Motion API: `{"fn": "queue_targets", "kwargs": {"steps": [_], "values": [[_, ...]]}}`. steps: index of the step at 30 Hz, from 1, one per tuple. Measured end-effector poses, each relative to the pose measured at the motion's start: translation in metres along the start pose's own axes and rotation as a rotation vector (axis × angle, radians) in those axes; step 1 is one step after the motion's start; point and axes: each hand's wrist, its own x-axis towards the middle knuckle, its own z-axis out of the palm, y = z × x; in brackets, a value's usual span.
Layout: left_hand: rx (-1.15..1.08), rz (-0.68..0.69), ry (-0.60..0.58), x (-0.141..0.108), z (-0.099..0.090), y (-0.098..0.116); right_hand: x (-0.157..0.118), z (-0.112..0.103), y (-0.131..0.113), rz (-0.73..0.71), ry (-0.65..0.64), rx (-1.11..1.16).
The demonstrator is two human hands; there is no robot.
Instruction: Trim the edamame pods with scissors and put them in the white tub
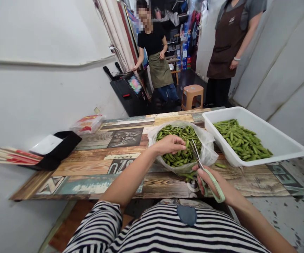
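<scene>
Above a clear plastic bag full of green edamame pods, my left hand has its fingertips pinched together on what looks like one edamame pod. My right hand grips scissors with pale green handles. The scissor blades stand parted and point up and away from me, close to the left fingertips. A few loose pods lie on the table by the bag's near side and right side.
A white plastic tub with more pods stands right of the bag on the wood-patterned table. At left are a black holder with chopsticks and a plastic package. Two people stand beyond the table near an orange stool.
</scene>
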Motion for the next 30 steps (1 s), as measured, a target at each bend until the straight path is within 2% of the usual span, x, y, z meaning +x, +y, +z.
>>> {"fn": "queue_targets", "kwargs": {"steps": [4, 8, 16, 20, 23, 25, 27, 30], "values": [[0.173, -0.025, 0.048, -0.007, 0.007, 0.003, 0.001, -0.002, 0.002, 0.013, 0.004, -0.091], [0.357, 0.047, 0.044, -0.007, 0.005, 0.006, 0.001, -0.006, 0.001, 0.004, -0.01, -0.182], [0.426, 0.103, 0.055, -0.005, 0.0, 0.003, -0.003, -0.012, -0.004, -0.015, -0.05, -0.276], [0.433, 0.16, 0.053, -0.004, 0.006, 0.004, 0.001, -0.007, -0.001, 0.067, 0.005, -0.2], [0.291, 0.166, 0.096, -0.004, 0.011, 0.007, 0.003, -0.004, -0.003, 0.089, 0.049, -0.119], [0.049, 0.082, 0.119, -0.004, 0.013, 0.007, 0.003, -0.003, -0.006, 0.075, 0.059, -0.015], [-0.237, -0.003, 0.087, -0.003, 0.014, 0.006, 0.001, -0.002, -0.008, 0.065, 0.035, 0.108], [-0.544, -0.042, 0.076, 0.0, 0.019, 0.002, 0.0, -0.001, -0.008, 0.067, -0.037, 0.194]]}}
